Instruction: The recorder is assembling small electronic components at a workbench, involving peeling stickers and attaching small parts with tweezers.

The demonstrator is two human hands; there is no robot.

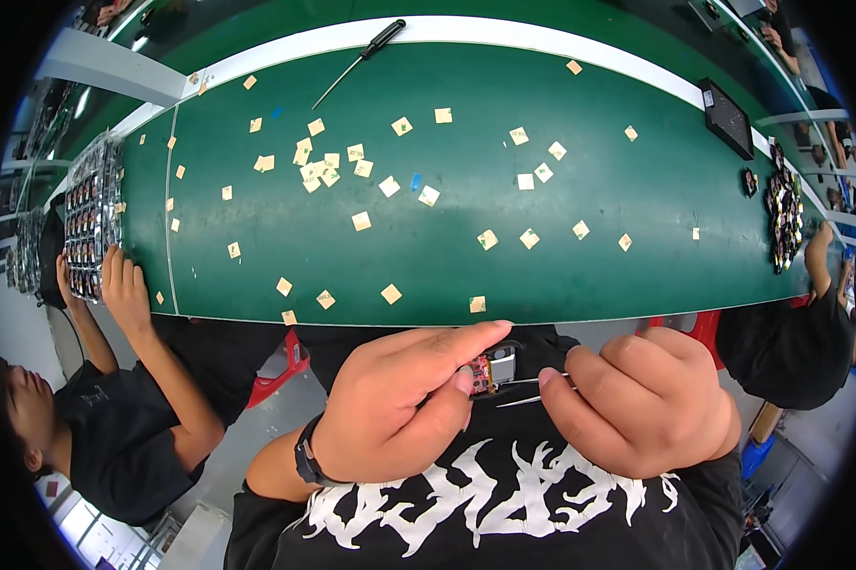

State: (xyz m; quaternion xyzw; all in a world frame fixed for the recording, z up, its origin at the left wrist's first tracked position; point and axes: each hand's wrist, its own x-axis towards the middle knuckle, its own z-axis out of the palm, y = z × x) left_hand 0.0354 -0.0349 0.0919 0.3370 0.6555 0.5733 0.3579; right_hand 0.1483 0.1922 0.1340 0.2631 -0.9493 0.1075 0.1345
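My left hand (395,404) is closed around a small electronic module with a red circuit board (481,373), pinching it between thumb and fingers in front of my chest. A silvery flat part and a dark rim show at the module's right side. In my right hand (637,404), thumb and fingers are closed on thin metal tweezers (519,401). Their two prongs point left, and the upper one reaches the module's right side; whether it touches is too small to tell. Both hands are just off the near edge of the green table (428,261).
Many cream paper squares (391,294) lie scattered over the table. A black screwdriver (361,62) rests at the far edge. A black tray (728,119) and a pile of small dark parts (784,214) are at the right. A co-worker's hand (124,285) is near clear trays (94,218) at the left.
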